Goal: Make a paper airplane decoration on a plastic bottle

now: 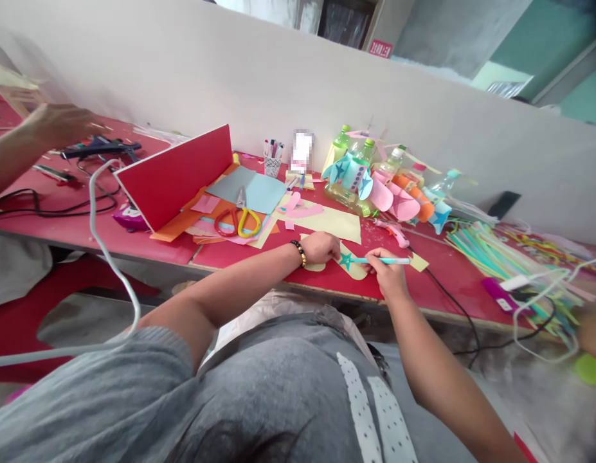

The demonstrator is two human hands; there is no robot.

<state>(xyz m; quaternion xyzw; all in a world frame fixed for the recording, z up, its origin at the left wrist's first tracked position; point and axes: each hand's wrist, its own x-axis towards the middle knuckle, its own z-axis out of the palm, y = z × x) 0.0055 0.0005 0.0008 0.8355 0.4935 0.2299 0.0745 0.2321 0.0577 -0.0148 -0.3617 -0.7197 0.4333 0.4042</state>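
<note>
One pale yellow paper piece [359, 270], bearing a blue-green star [346, 260], lies on a red table [220, 256] near the edge closest to the wearer. At the paper piece's left side, the left hand [323, 248] rests with its fingers curled inward; whether they pinch or only press the paper, I cannot tell. To the right of the star, the right hand [388, 275] pinches a light-blue pen [395, 261] between thumb and fingers, its tip at the star. Just right of the paper piece is a small yellow square [420, 262]. Beyond the paper piece and slightly right lies a pink glue gun [393, 233], with plastic bottles [369, 152] dressed in coloured paper behind it. Left of the paper piece are scissors [241, 198] with red and yellow handles, partly over a blue sheet [220, 186]. Farther left stands a red board [182, 175]; well past it, another person's hand [61, 123] hovers above the table. Far right of the paper piece, pastel strips [478, 252] lie heaped.
</note>
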